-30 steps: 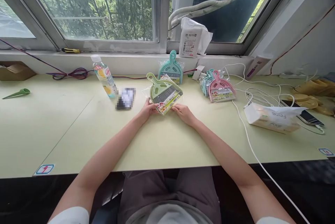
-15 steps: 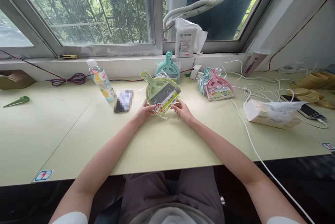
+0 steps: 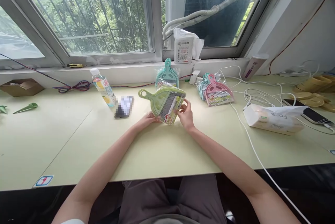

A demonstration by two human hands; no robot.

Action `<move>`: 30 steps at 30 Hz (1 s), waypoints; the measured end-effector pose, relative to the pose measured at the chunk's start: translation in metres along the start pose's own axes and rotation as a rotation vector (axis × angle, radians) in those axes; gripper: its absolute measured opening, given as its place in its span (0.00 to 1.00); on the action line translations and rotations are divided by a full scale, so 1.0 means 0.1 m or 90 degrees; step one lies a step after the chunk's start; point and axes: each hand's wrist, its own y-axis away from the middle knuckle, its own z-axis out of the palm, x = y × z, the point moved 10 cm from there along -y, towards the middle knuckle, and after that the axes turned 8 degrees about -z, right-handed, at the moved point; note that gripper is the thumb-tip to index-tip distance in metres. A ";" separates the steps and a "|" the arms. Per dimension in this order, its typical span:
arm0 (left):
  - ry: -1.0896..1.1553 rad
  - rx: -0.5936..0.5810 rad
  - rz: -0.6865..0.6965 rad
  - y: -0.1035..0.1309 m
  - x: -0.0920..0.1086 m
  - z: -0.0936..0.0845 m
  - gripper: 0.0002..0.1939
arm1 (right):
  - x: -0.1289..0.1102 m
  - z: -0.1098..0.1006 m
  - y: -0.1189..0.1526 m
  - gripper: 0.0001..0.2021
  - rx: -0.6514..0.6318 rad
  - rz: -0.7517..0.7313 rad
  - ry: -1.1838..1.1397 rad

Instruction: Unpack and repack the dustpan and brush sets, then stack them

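Both the left hand [image 3: 149, 119] and right hand [image 3: 186, 115] hold a wrapped green dustpan [image 3: 166, 103] above the table [image 3: 146, 157].

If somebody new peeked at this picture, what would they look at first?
Probably the green dustpan in the middle, tilted in its clear wrap, with the left hand at its lower edge and the right hand at its label end. Next might come the pink dustpan on the table to the right, and then the bottle to the left, with its bright label.
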 end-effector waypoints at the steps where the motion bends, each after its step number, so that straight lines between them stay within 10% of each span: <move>1: -0.005 -0.002 0.006 0.00 0.01 0.00 0.24 | 0.01 -0.01 0.01 0.36 0.010 0.014 -0.028; 8: -0.037 0.047 0.039 -0.01 0.03 -0.03 0.26 | 0.21 0.01 -0.01 0.20 -0.027 0.161 -0.137; 19: 0.032 0.368 0.139 0.17 0.17 -0.65 0.28 | 0.05 -0.10 -0.10 0.17 0.015 0.125 -0.156; 27: -0.071 0.591 0.265 0.63 0.52 -0.81 0.28 | -0.12 -0.13 -0.16 0.16 -0.026 0.066 -0.134; 30: -0.165 0.569 0.323 0.73 0.72 -0.70 0.27 | -0.12 -0.05 -0.16 0.15 -0.085 0.058 -0.109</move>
